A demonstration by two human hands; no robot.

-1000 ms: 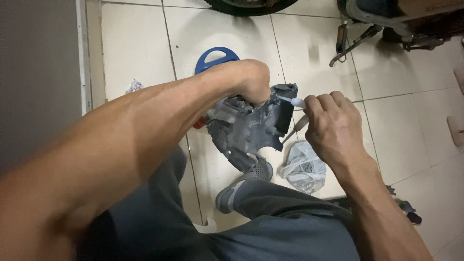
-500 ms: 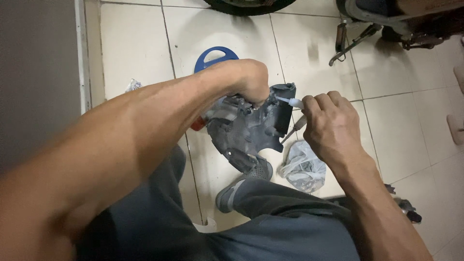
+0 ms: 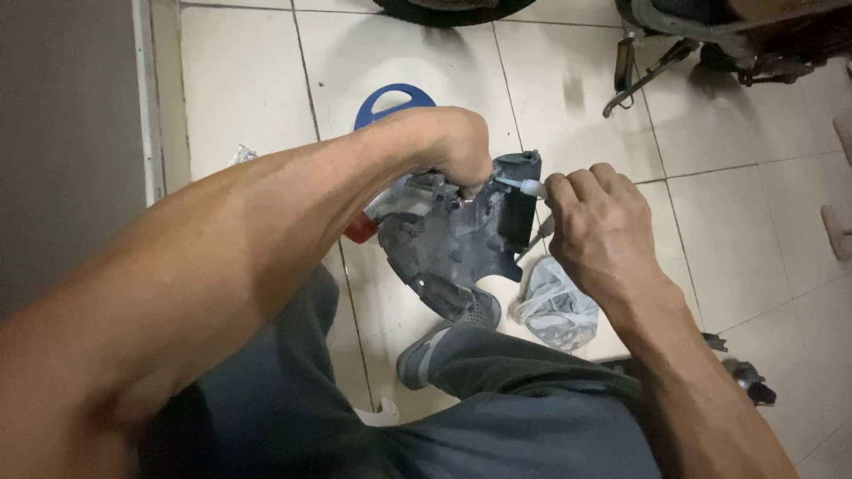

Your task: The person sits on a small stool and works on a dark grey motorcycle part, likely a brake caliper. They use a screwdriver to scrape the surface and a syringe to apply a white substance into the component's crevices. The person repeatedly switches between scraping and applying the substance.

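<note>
The left hand (image 3: 448,151) was clenched over the top edge of a dark grey plastic cover (image 3: 453,244), a curved, moulded piece with ribs and screw bosses on its inner face, and held it up above the tiled floor (image 3: 248,80) in front of the person's knees. The right hand (image 3: 599,222) was closed around a small white tube (image 3: 524,186), whose tip pointed left and met the upper right part of the cover, just beside the fingers of the left hand. A thin metal shaft showed below the right hand's fingers, but what it belonged to could not be told. Behind the cover, a red-handled tool (image 3: 364,226) peeped out under the left forearm, mostly hidden. A blue ring-shaped plastic piece (image 3: 390,98) lay on the floor beyond the left wrist. Below the cover sat a grey shoe (image 3: 444,341) on the person's foot, and just to its right, under the right wrist, lay a crumpled clear plastic bag (image 3: 555,306) with small dark parts inside. Grey trousers filled the lower part of the view. A black tyre (image 3: 444,11) stood at the top edge, and a kickstand (image 3: 643,75) reached down to the floor at the upper right, well apart from the hands.
</note>
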